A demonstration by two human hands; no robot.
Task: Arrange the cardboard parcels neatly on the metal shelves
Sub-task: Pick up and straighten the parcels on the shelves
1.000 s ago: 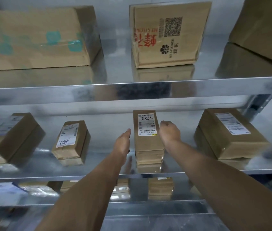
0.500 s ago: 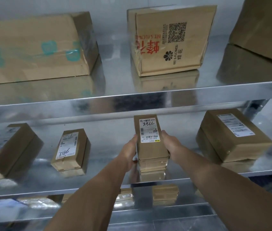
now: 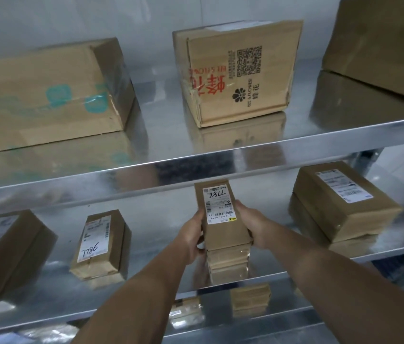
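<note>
left hand (image 3: 192, 238) and right hand (image 3: 251, 225) clasp the long sides of the parcel (image 3: 223, 219), middle shelf (image 3: 146, 276), near its front edge; stiff taped card, probably light, a bit slick; side grip suits; other parcels well apart either side

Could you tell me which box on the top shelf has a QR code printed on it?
The middle box, also bearing red characters; the left box shows teal patches, the right box looks plain.

Both my forearms stretched forward, left hand (image 3: 192, 234) and right hand (image 3: 250, 223) gripping a small parcel (image 3: 225, 234), fingers (image 3: 241, 207) curled.
</note>
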